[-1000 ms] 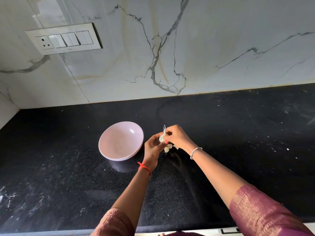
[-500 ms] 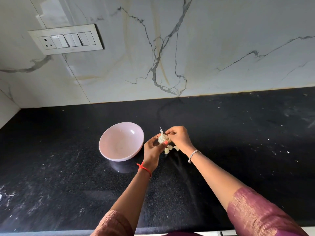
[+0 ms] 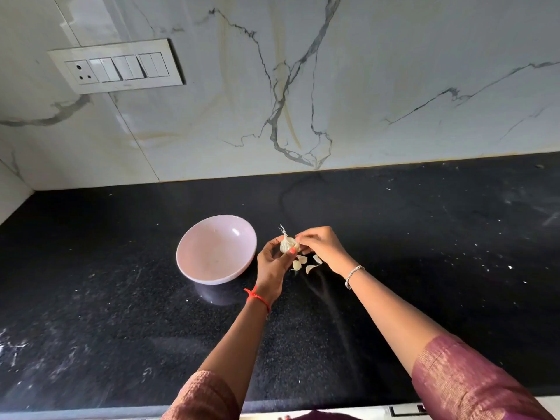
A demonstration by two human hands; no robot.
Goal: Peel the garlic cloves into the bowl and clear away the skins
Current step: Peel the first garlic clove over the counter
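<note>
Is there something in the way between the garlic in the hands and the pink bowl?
Nothing visible. The left hand holds the garlic bulb just right of the bowl, with only bare counter between. The right hand pinches it. Loose pieces lie under the hands.

The round pale-pink bowl (image 3: 212, 253) sits on the black speckled stone counter (image 3: 424, 237). Just right of the bowl, the left hand (image 3: 272, 268) and right hand (image 3: 321, 244) grip a white papery garlic bulb (image 3: 286, 244) above loose pale garlic pieces (image 3: 309, 269).
</note>
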